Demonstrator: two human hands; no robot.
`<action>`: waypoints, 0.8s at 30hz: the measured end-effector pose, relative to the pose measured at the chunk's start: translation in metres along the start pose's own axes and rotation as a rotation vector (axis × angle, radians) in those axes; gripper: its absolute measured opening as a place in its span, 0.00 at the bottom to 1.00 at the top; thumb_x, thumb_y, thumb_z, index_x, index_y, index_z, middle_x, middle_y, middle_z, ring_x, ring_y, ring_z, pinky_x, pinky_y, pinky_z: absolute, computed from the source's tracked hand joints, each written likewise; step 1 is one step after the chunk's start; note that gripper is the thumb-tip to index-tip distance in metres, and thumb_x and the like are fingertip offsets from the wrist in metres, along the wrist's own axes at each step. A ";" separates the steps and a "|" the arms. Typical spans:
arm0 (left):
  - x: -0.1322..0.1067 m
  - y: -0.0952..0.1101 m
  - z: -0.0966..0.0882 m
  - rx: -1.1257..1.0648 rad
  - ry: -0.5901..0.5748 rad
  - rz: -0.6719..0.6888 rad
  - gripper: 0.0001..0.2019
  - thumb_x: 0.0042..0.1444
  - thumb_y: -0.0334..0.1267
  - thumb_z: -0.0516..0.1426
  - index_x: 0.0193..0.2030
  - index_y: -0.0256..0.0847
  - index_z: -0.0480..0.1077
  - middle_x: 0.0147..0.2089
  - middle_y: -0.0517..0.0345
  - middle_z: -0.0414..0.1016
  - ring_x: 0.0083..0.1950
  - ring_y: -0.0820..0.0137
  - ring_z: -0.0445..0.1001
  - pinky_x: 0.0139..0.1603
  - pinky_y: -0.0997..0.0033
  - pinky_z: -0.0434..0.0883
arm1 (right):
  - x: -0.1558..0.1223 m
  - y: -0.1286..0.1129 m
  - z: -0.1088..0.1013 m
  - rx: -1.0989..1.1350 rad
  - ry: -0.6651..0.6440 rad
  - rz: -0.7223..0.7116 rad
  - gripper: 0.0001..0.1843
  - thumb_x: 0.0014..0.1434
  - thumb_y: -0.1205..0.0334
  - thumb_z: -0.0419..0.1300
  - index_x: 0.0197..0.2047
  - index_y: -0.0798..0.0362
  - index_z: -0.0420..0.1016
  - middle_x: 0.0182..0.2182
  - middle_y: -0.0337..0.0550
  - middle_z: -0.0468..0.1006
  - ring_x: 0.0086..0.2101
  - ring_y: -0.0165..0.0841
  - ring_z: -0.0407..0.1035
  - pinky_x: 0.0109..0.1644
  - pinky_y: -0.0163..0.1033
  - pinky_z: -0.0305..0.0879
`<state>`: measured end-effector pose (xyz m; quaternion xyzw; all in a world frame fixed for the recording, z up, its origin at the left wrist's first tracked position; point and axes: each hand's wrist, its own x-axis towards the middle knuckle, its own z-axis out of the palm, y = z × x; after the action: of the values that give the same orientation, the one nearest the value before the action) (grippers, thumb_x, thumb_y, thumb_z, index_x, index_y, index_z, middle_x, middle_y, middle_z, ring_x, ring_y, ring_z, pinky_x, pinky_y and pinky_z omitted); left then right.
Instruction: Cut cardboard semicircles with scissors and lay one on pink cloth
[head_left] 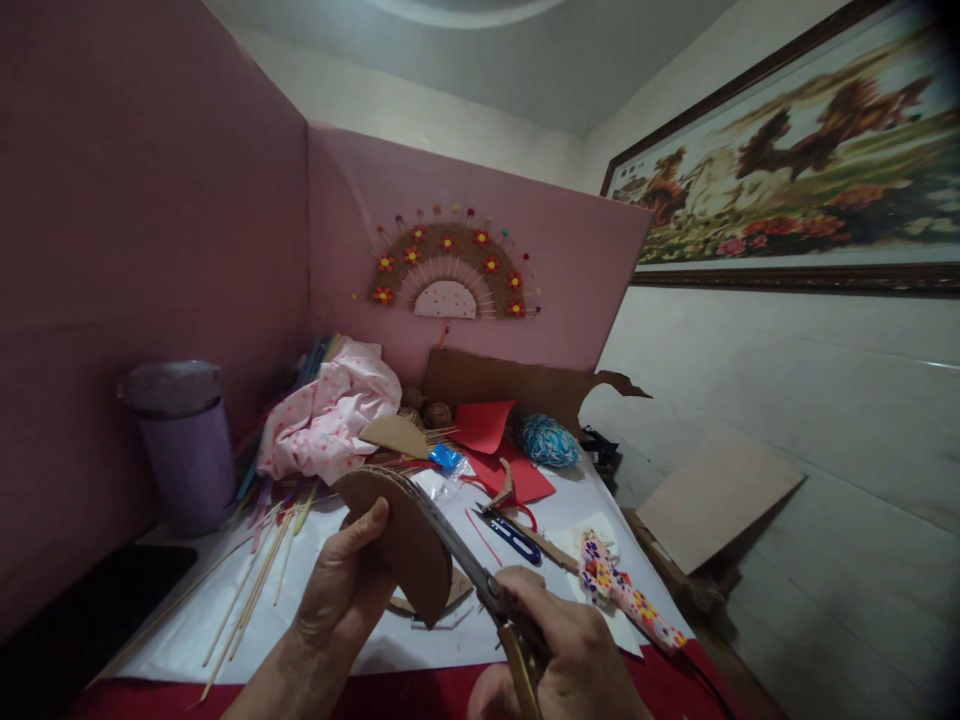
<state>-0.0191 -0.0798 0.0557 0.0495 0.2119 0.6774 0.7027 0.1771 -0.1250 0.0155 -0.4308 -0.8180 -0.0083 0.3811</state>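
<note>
My left hand [346,575] grips a brown cardboard half-disc [394,540], thumb on its face and fingers behind it. The piece is held up above the table and tilted. In my right hand [559,635] is a pair of scissors [487,590], fingers wrapped round the handles. The blades point up and left, lying along the half-disc's edge. A curved cardboard ring [454,597] lies on the white sheet beneath, partly hidden by the half-disc. Blue thread snips [511,535] lie just beyond my right hand, among curled cardboard scraps [504,487].
A flowered glue gun [626,590] lies at right. Thin sticks [255,590], dotted pink cloth [337,410] and a purple bin [187,455] stand left. Red paper [484,428] and blue yarn [549,440] lie behind. A flower-decorated cardboard arch [448,240] hangs on the pink panel.
</note>
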 end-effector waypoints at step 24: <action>0.000 0.000 -0.002 0.023 -0.020 0.004 0.14 0.51 0.19 0.54 0.39 0.35 0.75 0.31 0.51 0.82 0.30 0.66 0.80 0.32 0.70 0.78 | 0.009 -0.014 -0.008 -0.187 0.139 -0.016 0.28 0.50 0.33 0.58 0.34 0.52 0.69 0.21 0.38 0.74 0.19 0.32 0.69 0.22 0.34 0.56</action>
<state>-0.0199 -0.0800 0.0539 0.0649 0.2123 0.6760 0.7027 0.1690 -0.1300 0.0317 -0.4561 -0.7887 -0.1174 0.3951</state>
